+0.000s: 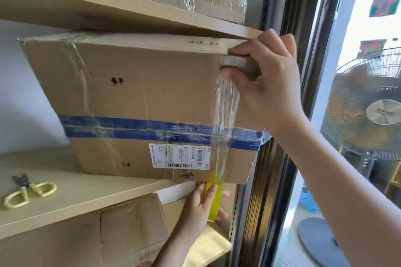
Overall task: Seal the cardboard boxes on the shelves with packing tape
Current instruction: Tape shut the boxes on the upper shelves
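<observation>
My one camera sits on my head and looks forward and slightly down, close to the right end of the shelves (121,17). It faces the front of the cardboard box (141,97) on the middle shelf, near enough for the box to fill most of the frame. The wide lens also takes in the window (358,71) along the right edge. No second view shares anything.
</observation>
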The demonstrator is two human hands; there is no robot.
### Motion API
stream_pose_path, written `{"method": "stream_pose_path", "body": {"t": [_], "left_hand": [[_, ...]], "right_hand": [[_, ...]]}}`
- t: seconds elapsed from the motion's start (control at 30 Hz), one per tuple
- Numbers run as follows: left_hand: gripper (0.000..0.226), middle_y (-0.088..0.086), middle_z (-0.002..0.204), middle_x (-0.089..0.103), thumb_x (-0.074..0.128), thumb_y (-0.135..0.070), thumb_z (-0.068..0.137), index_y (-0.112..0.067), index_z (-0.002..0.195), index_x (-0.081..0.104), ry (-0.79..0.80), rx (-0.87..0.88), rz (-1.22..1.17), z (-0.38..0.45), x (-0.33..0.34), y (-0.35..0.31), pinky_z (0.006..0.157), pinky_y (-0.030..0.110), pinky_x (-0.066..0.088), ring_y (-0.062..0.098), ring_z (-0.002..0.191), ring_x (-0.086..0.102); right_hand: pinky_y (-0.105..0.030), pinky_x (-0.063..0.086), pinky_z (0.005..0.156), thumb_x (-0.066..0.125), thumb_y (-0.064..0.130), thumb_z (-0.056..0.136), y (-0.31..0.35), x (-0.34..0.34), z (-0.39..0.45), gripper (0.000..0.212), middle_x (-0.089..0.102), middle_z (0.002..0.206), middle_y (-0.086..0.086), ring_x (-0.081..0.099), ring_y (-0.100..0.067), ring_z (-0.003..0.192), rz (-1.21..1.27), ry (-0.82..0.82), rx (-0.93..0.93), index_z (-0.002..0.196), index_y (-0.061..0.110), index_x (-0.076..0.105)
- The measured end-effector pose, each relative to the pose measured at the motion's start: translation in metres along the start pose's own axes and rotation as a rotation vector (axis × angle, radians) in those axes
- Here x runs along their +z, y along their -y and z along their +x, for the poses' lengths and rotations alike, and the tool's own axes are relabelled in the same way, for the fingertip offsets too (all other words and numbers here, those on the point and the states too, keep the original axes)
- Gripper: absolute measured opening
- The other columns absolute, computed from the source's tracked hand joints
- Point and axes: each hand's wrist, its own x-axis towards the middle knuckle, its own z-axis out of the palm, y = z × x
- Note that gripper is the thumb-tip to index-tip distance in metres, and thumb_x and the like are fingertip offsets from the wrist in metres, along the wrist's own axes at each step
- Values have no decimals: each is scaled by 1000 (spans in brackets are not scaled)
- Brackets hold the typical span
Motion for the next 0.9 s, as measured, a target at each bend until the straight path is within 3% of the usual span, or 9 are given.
{"method": "stream_pose_path", "body": {"t": [0.17,0.3,0.37,0.43,0.53,0.67,0.77,0.83,0.9], "left_hand": [[45,9,96,75,56,-41,89,-5,115,57,28,-40,-46,-35,15,6,56,28,53,36,66,72],[43,10,113,71,61,-42,87,-17,120,46,59,-135,-131,-36,17,4,64,38,59,36,73,73],[52,2,112,70,68,-55,79,-23,115,48,22,-159,-9,-27,9,2,85,41,58,24,90,72],[52,0,112,70,72,-55,71,-24,109,56,5,-165,29,-19,2,-2,96,33,51,17,104,67],[47,4,108,75,87,-32,69,-13,108,70,50,-214,-124,-12,0,-8,92,33,52,21,106,69],[67,8,108,75,91,-29,56,-5,115,69,7,-145,-132,-12,-1,-10,86,27,51,27,107,69],[51,8,106,76,89,-17,69,-4,113,69,-26,-29,-89,-27,-1,-22,83,21,53,24,105,70],[40,4,101,77,82,-27,78,-5,110,71,-30,64,-34,-40,1,-32,82,20,52,21,100,71],[44,-1,97,74,77,-44,79,-8,103,73,-55,128,-18,-49,2,-40,87,26,49,17,93,69]], "right_hand": [[-19,34,71,71,37,84,-11,-11,15,23,49,90,13,42,-16,93,-30,79,94,101,21,76],[-7,32,71,71,37,86,-26,-13,14,20,51,91,10,46,-16,97,-1,148,180,100,24,74],[-10,33,76,71,40,86,-31,-10,17,22,53,97,9,48,-18,101,23,198,185,102,24,74],[-10,32,85,68,43,88,-38,-8,16,27,55,109,9,46,-18,110,23,250,170,110,28,72],[-31,41,99,65,45,90,-45,-6,7,35,56,120,7,46,-22,116,60,266,195,123,33,65],[-27,31,90,60,42,94,-44,-5,6,34,50,111,6,41,-21,110,39,275,215,127,31,63],[-28,31,95,50,38,101,-42,-2,20,36,47,119,-3,40,-25,114,-30,276,192,133,26,58],[-38,34,107,45,38,102,-43,6,23,45,36,139,-11,34,-31,128,-111,324,224,145,25,44],[-41,29,114,48,40,101,-41,11,14,57,8,160,-5,23,-32,142,-48,410,335,153,28,28]]}}
